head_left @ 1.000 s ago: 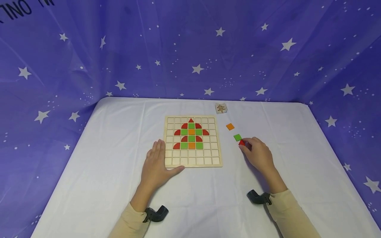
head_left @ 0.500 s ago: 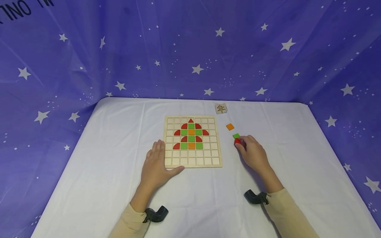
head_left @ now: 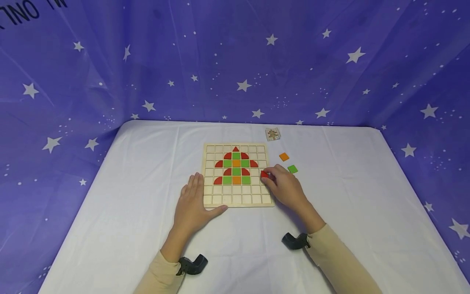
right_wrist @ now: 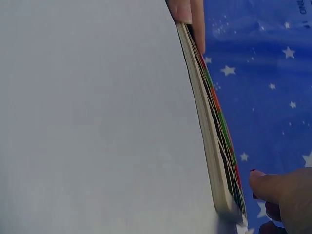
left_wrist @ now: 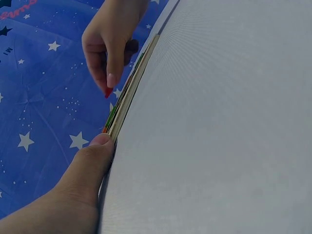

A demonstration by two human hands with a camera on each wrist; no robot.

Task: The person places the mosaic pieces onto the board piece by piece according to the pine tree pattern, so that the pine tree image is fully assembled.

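In the head view a square wooden grid board (head_left: 238,205) lies on the table. Red, green and orange tiles form a tree-like pattern in its cells, the lowest tile row being red, green, orange, green. My left hand (head_left: 191,208) rests against the board's left side, fingers straight, its thumb (left_wrist: 90,161) at the near edge. Between thumb and fingertips, my right hand (head_left: 288,188) pinches a small red tile (head_left: 264,174) over the board's right side. From the left wrist view, this red tile (left_wrist: 108,92) is seen above the board's surface.
Right of the board lie an orange square tile (head_left: 284,157) and a green square tile (head_left: 292,169). A small card (head_left: 273,134) with a tree picture sits beyond the board's far right corner. A starry purple curtain (head_left: 220,61) hangs behind the white-covered table (head_left: 147,163).
My right hand has carried the red tile left, from beside the green tile to over the board's right edge. The green tile shifted slightly. My left hand stays in place.
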